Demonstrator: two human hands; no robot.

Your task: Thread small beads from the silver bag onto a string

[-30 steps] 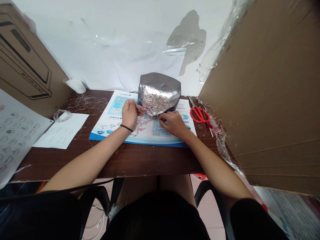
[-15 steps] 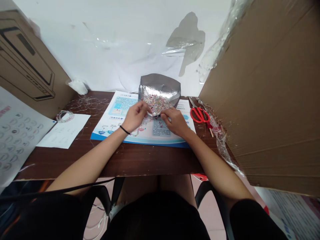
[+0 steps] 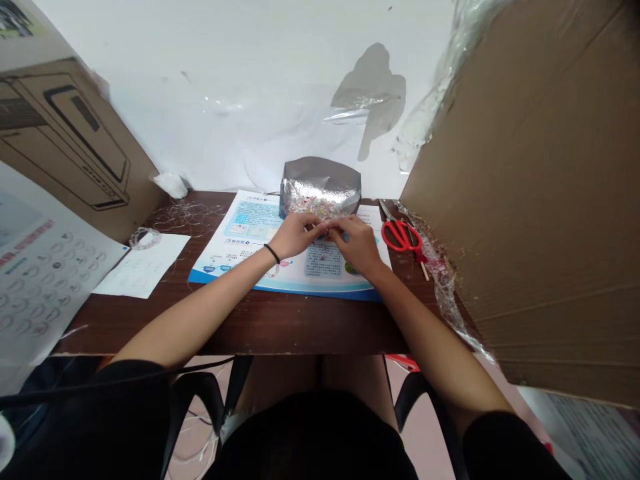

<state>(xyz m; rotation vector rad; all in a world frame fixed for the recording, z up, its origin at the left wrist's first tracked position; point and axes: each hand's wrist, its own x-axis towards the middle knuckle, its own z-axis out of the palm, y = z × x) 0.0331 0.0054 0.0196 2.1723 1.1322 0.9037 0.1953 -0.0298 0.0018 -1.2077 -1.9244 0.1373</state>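
My left hand and my right hand meet fingertip to fingertip just in front of an opened silvery bag. Both pinch at something too small to make out. Inside the bag lies a heap of small mixed beads, its near edge covered by my fingers. Under my hands is a printed blue-and-white sheet. Part of a beaded strand shows on it by my left wrist, which wears a black band.
Red-handled scissors lie right of the sheet, beside crumpled clear plastic. At left are a beaded bracelet on white paper and tangled clear thread. Cardboard walls stand on both sides.
My left hand has moved right, away from the beads, and its fingertips now meet those of my right hand. The view has shifted slightly.
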